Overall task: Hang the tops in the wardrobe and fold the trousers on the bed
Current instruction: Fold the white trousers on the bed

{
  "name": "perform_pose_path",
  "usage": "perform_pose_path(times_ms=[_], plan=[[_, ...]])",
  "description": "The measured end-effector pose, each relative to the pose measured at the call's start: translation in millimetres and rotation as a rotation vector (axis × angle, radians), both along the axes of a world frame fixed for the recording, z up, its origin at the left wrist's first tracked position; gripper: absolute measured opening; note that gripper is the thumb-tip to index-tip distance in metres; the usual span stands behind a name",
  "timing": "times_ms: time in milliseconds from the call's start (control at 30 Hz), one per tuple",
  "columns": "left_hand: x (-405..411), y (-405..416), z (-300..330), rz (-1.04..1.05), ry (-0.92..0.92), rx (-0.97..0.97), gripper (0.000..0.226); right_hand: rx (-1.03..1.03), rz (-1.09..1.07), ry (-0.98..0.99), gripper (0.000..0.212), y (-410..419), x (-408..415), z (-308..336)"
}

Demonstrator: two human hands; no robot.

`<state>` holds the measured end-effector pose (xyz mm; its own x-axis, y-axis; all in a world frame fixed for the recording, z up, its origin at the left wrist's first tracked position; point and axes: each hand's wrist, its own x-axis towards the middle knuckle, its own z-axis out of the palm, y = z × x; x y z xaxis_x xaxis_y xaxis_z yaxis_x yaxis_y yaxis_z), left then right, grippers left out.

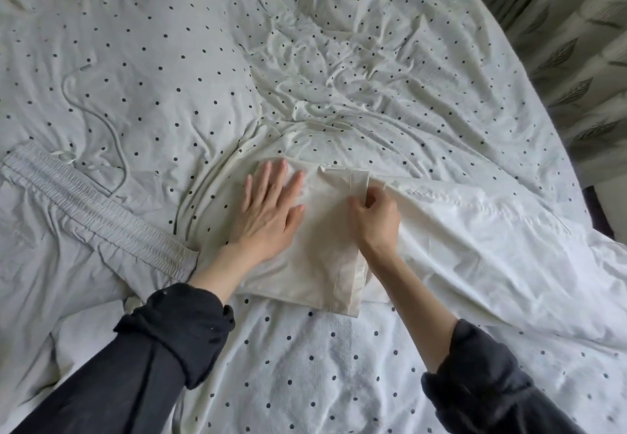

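Observation:
White trousers (458, 240) lie across the bed (203, 43), stretching from the middle to the right. One leg end is folded back over itself, its hem running down the middle. My left hand (268, 213) lies flat with straight fingers on that folded leg end. My right hand (376, 219) pinches the hem near its top corner. A second pair, light grey trousers (88, 209) with an elastic waistband and a long drawstring, lies spread at the left.
The bedding is a crumpled white cover with small dark dots. A patterned grey-green curtain (576, 43) hangs along the right side of the bed. A dark strip of floor (600, 216) shows at the right edge.

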<state>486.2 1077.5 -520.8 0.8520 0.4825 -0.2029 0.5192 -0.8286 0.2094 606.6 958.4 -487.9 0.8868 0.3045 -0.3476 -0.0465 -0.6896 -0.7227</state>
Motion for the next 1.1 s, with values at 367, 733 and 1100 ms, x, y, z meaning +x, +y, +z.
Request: perform_pose_path(times_ms=[367, 733, 1100], plan=[[0, -1, -1, 0.032, 0.011, -0.104, 0.052, -0.038, -0.107, 0.007, 0.046, -9, 1, -1], [-7, -13, 9, 0.061, 0.021, -0.084, 0.061, -0.119, 0.031, -0.062, 0.023, 24, 41, 9], [-10, -12, -16, 0.045, 0.057, 0.011, 0.051, -0.302, 0.702, -0.513, 0.050, 4, -15, -26]])
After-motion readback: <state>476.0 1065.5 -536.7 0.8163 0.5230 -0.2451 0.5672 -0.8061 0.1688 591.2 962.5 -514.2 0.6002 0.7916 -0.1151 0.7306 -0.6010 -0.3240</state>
